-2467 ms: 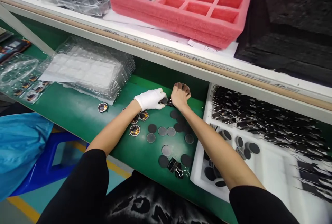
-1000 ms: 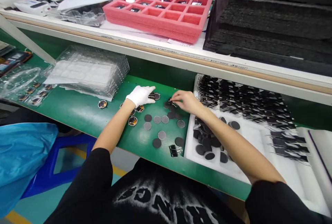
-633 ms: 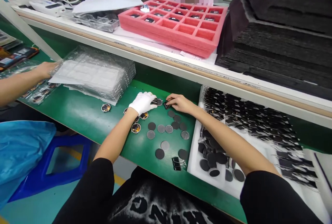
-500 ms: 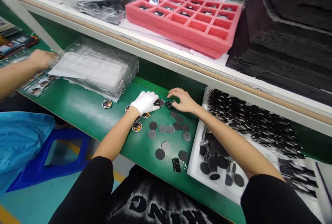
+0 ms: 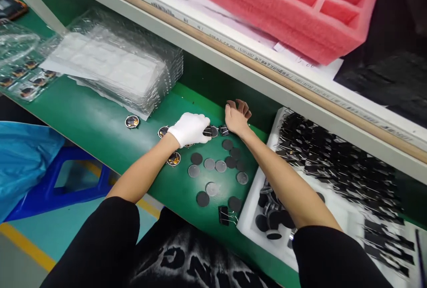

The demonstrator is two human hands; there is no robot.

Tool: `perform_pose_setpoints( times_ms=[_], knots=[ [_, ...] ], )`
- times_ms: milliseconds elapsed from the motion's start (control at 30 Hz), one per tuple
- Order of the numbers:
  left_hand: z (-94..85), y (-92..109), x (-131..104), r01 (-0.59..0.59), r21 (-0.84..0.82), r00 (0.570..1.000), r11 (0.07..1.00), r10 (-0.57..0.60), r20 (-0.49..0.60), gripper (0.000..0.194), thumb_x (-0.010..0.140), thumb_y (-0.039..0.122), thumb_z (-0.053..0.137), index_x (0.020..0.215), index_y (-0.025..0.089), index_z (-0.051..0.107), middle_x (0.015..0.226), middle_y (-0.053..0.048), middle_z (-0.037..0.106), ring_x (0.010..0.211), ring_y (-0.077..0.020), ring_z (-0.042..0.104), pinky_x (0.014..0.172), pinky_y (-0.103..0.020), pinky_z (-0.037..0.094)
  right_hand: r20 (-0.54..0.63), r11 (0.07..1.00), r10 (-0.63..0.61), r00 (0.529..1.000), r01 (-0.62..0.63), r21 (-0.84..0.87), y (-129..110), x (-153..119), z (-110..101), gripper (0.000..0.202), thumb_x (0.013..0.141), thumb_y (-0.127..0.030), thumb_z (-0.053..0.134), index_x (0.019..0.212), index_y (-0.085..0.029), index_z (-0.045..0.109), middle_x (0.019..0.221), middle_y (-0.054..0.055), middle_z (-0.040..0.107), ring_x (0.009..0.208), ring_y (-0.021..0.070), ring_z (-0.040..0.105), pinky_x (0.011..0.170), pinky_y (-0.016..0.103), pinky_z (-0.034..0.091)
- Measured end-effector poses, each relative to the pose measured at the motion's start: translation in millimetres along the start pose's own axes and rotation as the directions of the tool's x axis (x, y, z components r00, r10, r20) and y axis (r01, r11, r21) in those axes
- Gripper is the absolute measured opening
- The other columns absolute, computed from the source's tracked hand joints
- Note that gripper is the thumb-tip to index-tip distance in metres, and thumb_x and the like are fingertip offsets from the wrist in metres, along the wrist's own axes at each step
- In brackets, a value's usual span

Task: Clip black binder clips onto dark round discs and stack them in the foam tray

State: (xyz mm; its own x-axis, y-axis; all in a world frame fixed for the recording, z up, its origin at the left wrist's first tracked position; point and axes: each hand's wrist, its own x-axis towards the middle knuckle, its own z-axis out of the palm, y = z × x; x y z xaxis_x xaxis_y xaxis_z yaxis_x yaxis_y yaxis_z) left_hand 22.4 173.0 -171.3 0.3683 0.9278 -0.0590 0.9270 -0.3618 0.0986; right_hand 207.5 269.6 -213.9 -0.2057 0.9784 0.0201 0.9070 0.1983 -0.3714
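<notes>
My left hand (image 5: 191,128), in a white glove, is closed on a black binder clip (image 5: 207,131) at the middle of the green table. A round disc (image 5: 214,131) sits right beside that clip, and a second binder clip (image 5: 223,130) lies just to its right. My right hand (image 5: 237,117) is bare, raised behind the second clip, its fingers apart and slightly curled with nothing in them. Amber oval gem pieces (image 5: 173,159) lie beside and partly under my left wrist. Several dark and grey discs (image 5: 220,166) are scattered nearer to me.
A white foam tray (image 5: 245,223) on the right holds discs and rows of binder clips (image 5: 333,168). Stacked clear plastic trays (image 5: 160,87) stand at back left. Overhead runs a shelf edge (image 5: 233,58) bearing a pink foam tray (image 5: 267,16). One binder clip (image 5: 224,215) lies near the front.
My right hand has left the second binder clip, moving back and right with its fingers turned away. My left hand stays at its clip. The view has tilted downward; the other person's arm is gone from view.
</notes>
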Motion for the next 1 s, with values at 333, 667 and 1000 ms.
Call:
perform_pose_setpoints(
  times_ms=[333, 667, 1000],
  knots=[
    [11.6, 16.6, 6.3, 0.052, 0.016, 0.997, 0.999, -0.051, -0.056, 0.046, 0.090, 0.057, 0.057, 0.102, 0.013, 0.064, 0.093, -0.013, 0.069, 0.091, -0.0324, 0.069, 0.068, -0.037, 0.037, -0.073, 0.991, 0.134, 0.988, -0.131, 0.041, 5.9, -1.3, 6.5, 0.041, 0.103, -0.039, 0.028, 0.132, -0.028, 0.055, 0.152, 0.013, 0.040, 0.147, 0.0284, 0.026, 0.117, 0.060, 0.024],
    [11.4, 21.3, 6.2, 0.089, -0.014, 0.996, 0.996, -0.090, -0.017, 0.048, 0.094, 0.058, 0.056, 0.107, 0.012, 0.063, 0.099, -0.014, 0.067, 0.097, -0.0321, 0.066, 0.077, -0.038, 0.039, -0.147, 0.991, 0.134, 0.980, -0.129, 0.041, 7.7, -2.1, 10.5, 0.037, 0.100, -0.033, 0.031, 0.128, -0.026, 0.054, 0.145, 0.016, 0.043, 0.141, 0.0319, 0.029, 0.113, 0.063, 0.025],
    [11.1, 21.5, 6.0, -0.068, -0.027, 0.997, 0.997, 0.067, -0.024, 0.043, 0.095, 0.054, 0.061, 0.122, 0.021, 0.059, 0.113, -0.011, 0.064, 0.103, -0.0299, 0.062, 0.080, -0.037, 0.038, -0.148, 0.988, 0.157, 0.977, -0.152, 0.039, 0.4, -6.9, 3.7, 0.037, 0.099, -0.028, 0.032, 0.127, -0.024, 0.056, 0.144, 0.016, 0.045, 0.140, 0.0318, 0.031, 0.113, 0.061, 0.025]
  ],
)
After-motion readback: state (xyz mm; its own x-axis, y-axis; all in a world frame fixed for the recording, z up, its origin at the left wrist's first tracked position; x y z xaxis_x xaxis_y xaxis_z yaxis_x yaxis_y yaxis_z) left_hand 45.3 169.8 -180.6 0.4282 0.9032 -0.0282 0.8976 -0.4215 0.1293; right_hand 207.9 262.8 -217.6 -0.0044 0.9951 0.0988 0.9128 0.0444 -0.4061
